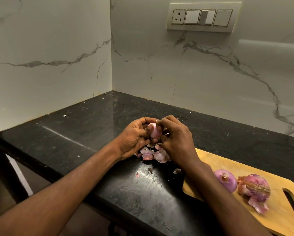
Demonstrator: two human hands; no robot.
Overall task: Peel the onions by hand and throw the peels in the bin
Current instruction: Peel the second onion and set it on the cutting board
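A small pink onion [153,132] is cupped in my left hand [136,138] above the black counter. My right hand [175,140] pinches at the onion's top right side with thumb and fingertips. Directly below both hands lies a pile of pink and white peels [153,155] on the counter. On the wooden cutting board [245,171] at the right rest a peeled purple onion [225,179] and, beside it, an onion with loose skin and roots [255,188]. No bin is in view.
The black stone counter [84,126] runs into a corner of white marble walls, with small peel scraps [150,170] near its front edge. A switch panel [202,17] sits high on the right wall. The counter's front edge drops off at the lower left.
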